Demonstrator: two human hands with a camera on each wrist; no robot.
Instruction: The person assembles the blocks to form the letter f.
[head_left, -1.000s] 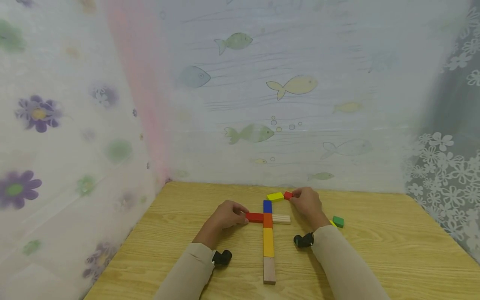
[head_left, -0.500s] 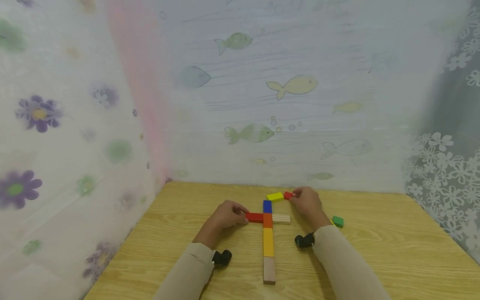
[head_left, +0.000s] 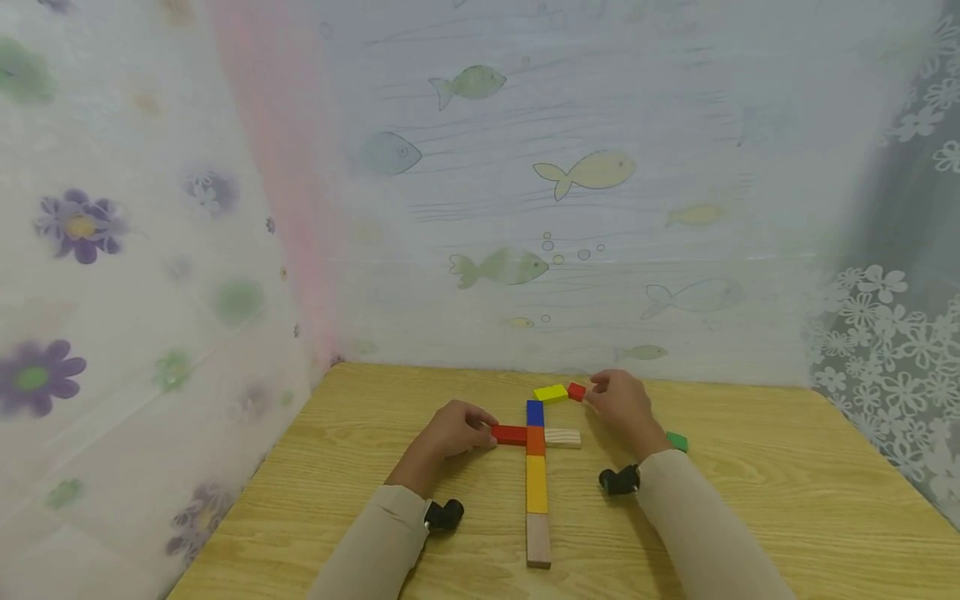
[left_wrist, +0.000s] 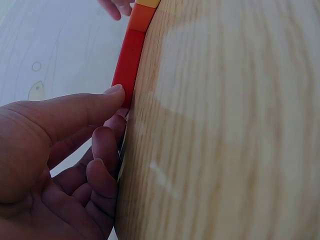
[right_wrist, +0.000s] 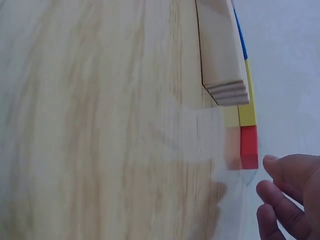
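In the head view, my left hand (head_left: 459,429) pinches the outer end of a long red block (head_left: 510,435), the thumb lying on it in the left wrist view. That block meets an orange block (head_left: 536,442) in a straight column, with a blue block (head_left: 535,413) beyond and a golden-yellow block (head_left: 536,483) on the near side. Opposite lies a pale wooden block (head_left: 562,437). Past the blue one, a yellow block (head_left: 551,394) slants right to a small red block (head_left: 576,392). My right hand (head_left: 622,408) is beside it, fingers apart and holding nothing; the right wrist view shows a gap.
A plain wooden block (head_left: 538,540) ends the column at the near side. Partly behind the right forearm is a green block (head_left: 677,441). The wood-grain table (head_left: 360,467) reaches back to a fish-print curtain (head_left: 480,167).
My right hand has let go of the small red block and drawn slightly away to the right, its forearm now covering more of the green block. The left hand has stayed in place.
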